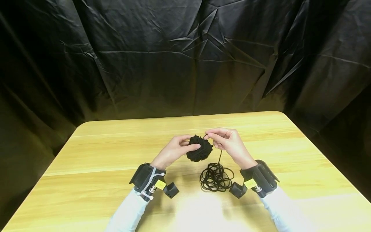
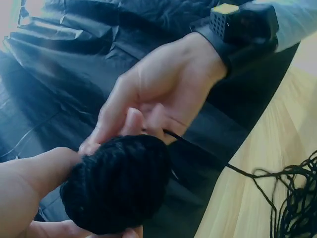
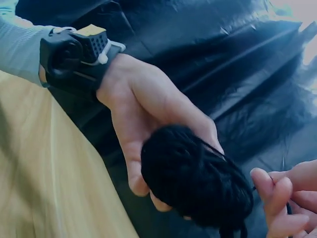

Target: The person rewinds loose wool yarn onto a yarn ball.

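A ball of black yarn is held above the table in my left hand, the thumb across its near face and the fingers behind. My right hand pinches the yarn strand at the ball's upper right, thumb against forefinger. From under the right hand the strand drops to a loose heap of black yarn on the table. In the left wrist view the wound ball covers part of the right fingers. The right wrist view shows the ball resting against the left palm and fingers.
The light wooden table has rounded far corners. Behind it hangs a creased black sheet. Each wrist wears a black strap with a small camera box, the left box and right box hanging on either side of the yarn heap.
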`<act>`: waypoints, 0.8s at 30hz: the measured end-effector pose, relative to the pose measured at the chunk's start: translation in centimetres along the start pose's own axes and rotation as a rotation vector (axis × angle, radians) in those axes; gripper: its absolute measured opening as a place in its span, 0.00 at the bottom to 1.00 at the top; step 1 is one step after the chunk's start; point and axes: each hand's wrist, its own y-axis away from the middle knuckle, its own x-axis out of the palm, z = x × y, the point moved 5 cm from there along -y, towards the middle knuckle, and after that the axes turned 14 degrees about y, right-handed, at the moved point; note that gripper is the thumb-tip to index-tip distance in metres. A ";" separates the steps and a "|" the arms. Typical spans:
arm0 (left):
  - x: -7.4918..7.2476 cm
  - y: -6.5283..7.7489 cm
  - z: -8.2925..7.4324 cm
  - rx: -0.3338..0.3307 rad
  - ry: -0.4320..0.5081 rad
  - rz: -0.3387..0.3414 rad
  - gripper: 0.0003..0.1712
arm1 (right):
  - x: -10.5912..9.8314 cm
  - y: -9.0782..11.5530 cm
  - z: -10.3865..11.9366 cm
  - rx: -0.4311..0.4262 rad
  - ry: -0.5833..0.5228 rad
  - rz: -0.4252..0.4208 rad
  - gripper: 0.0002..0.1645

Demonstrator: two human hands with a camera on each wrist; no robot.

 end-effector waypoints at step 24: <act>0.0 -0.3 -0.8 0.135 0.169 -0.175 0.23 | 3.2 1.8 1.4 -0.031 0.075 0.129 0.14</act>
